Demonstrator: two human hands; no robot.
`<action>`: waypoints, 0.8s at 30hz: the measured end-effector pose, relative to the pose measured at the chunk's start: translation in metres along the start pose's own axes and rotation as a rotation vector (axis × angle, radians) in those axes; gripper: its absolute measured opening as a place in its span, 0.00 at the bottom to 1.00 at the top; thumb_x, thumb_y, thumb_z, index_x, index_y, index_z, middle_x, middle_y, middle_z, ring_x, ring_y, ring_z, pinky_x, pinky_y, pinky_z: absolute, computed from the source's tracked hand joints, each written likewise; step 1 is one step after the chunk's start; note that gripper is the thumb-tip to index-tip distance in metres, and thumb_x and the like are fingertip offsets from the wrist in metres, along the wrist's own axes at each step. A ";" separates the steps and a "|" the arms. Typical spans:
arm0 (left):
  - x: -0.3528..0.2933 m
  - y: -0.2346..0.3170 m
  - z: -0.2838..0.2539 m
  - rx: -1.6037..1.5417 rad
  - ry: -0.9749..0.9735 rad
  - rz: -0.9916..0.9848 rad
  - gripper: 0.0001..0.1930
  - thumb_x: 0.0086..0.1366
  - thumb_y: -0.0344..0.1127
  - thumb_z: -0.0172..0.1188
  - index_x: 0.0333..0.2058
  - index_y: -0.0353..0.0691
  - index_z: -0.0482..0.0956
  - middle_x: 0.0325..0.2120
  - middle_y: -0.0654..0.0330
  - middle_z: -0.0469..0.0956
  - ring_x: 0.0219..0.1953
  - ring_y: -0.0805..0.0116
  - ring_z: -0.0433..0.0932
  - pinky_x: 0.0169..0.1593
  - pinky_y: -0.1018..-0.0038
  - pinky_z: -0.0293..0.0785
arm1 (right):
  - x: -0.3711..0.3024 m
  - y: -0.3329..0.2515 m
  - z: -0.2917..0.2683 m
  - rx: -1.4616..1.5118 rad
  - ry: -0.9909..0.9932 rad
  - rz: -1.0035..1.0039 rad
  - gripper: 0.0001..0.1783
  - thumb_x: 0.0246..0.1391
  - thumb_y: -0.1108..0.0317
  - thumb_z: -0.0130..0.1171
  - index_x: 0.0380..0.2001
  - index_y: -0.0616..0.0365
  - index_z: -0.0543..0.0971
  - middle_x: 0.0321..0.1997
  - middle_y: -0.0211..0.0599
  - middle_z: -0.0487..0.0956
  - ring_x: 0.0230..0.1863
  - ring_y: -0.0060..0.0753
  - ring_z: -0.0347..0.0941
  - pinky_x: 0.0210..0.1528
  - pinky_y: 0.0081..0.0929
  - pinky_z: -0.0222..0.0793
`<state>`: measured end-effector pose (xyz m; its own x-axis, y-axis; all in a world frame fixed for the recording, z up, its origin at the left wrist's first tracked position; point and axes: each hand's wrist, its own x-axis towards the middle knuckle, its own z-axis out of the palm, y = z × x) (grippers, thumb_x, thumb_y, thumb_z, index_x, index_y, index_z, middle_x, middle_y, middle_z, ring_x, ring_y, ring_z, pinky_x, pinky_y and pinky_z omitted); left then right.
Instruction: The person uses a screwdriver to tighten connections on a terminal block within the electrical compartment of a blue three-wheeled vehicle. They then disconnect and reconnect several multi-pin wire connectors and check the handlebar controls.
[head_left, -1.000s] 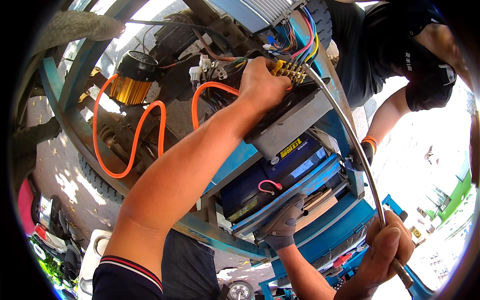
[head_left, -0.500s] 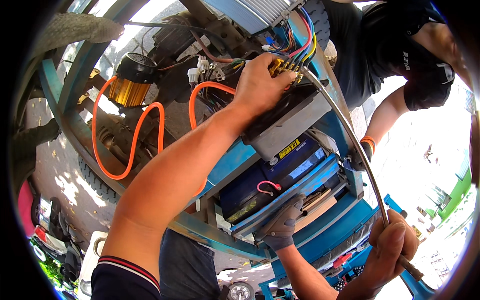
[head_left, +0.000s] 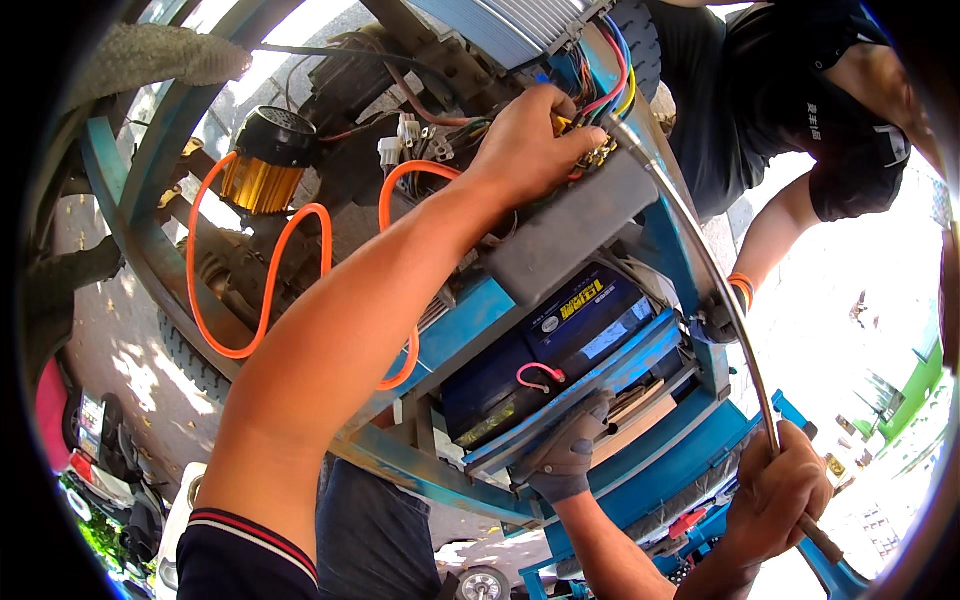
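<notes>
My left hand (head_left: 535, 140) reaches in from the lower left, closed on a terminal block (head_left: 603, 153) with yellowish metal terminals at the top of a grey box (head_left: 575, 235). Thick blue, yellow and pink-red cables (head_left: 625, 75) run up from beside my fingertips. My right hand (head_left: 785, 490), at the lower right, is wrapped round a long thin metal rod (head_left: 740, 350). The rod's upper end meets the terminals near my left thumb; its lower end sticks out past my right fist. My left fingers hide part of the block.
Below the grey box sits a dark blue battery (head_left: 545, 350) in a blue metal frame (head_left: 470, 320). Another person's gloved hand (head_left: 565, 450) lies at its lower edge. A co-worker in black (head_left: 780, 100) grips the frame. A gold motor (head_left: 262, 165) and orange cable (head_left: 325, 245) are left.
The grey box has tilted, so more of its front face shows. My left hand has shifted slightly with the terminals. My right hand has moved slightly along with the rod.
</notes>
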<state>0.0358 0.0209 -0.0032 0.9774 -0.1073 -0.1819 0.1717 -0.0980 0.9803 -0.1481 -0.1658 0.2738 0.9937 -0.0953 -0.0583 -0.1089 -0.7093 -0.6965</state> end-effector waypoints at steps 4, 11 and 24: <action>-0.043 0.018 -0.022 -0.128 0.031 -0.112 0.25 0.67 0.49 0.68 0.46 0.28 0.77 0.38 0.54 0.82 0.41 0.68 0.79 0.47 0.70 0.75 | -0.016 0.037 -0.006 0.169 0.076 -0.004 0.30 0.79 0.47 0.32 0.21 0.48 0.61 0.20 0.26 0.57 0.19 0.17 0.50 0.20 0.21 0.43; -0.158 0.078 -0.040 0.106 -0.103 0.153 0.28 0.71 0.40 0.65 0.61 0.27 0.70 0.54 0.38 0.76 0.56 0.42 0.78 0.59 0.58 0.73 | -0.067 0.147 0.005 -0.330 0.122 -0.099 0.28 0.78 0.51 0.41 0.22 0.56 0.64 0.24 0.32 0.60 0.23 0.26 0.56 0.25 0.31 0.49; -0.170 0.076 -0.027 0.258 -0.042 0.245 0.29 0.67 0.33 0.67 0.61 0.23 0.69 0.55 0.36 0.75 0.57 0.40 0.77 0.61 0.57 0.72 | -0.122 0.262 0.077 -0.690 -0.260 0.059 0.16 0.43 0.78 0.64 0.39 0.62 0.75 0.45 0.52 0.71 0.48 0.59 0.69 0.51 0.50 0.66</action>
<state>-0.1138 0.0584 0.1041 0.9790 -0.1984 0.0475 -0.1087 -0.3103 0.9444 -0.2965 -0.2863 0.0435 0.9502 -0.0391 -0.3093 -0.0684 -0.9941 -0.0842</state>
